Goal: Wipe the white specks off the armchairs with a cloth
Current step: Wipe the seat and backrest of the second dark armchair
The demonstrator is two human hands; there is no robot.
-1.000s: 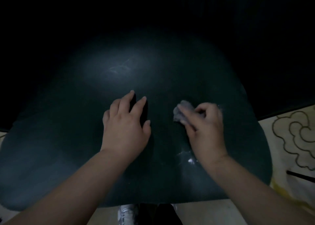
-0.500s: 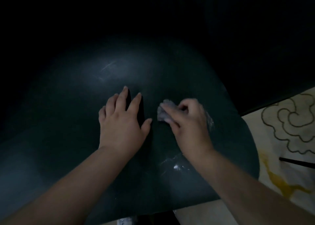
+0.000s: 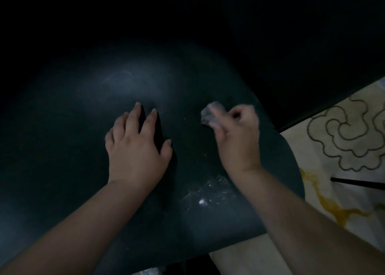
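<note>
Your right hand (image 3: 237, 137) pinched the crumpled cloth (image 3: 209, 115) against the armchair (image 3: 62, 170) seat, well in from its right edge. The white specks (image 3: 205, 199) lay behind that hand toward the front edge, beside your wrist, so the right was nearer. Your left hand (image 3: 135, 149) rested spread flat mid-seat.

No readable text, labels or numbers.
</note>
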